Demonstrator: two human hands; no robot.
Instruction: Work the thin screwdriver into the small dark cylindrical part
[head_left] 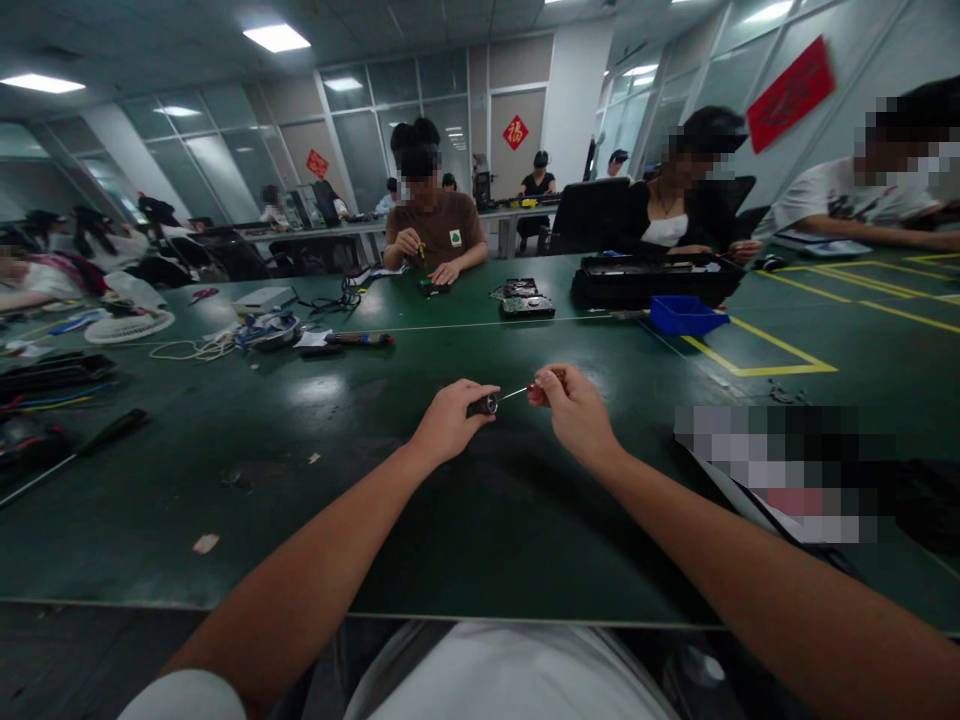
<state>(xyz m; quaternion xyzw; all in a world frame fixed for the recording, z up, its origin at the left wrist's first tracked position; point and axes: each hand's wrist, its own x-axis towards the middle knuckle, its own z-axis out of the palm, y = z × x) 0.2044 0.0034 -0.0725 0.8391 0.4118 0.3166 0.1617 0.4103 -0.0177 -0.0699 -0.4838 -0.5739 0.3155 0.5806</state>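
Observation:
Over the middle of the green table, my left hand [452, 418] is closed on a small dark round part [487, 404], held between thumb and fingers with its end facing right. My right hand [571, 405] pinches the reddish handle of a thin screwdriver [514, 394]. Its metal shaft points left, and the tip is at or very near the end of the round part. Whether the tip touches it is too small to tell.
Across the green table [375, 560], a person [435, 225] works with a tool. A blue tray [686, 314] and a black case [656, 280] lie at right, opened drives [527, 298] ahead, a black tool [349, 340] and cables [266, 330] at left.

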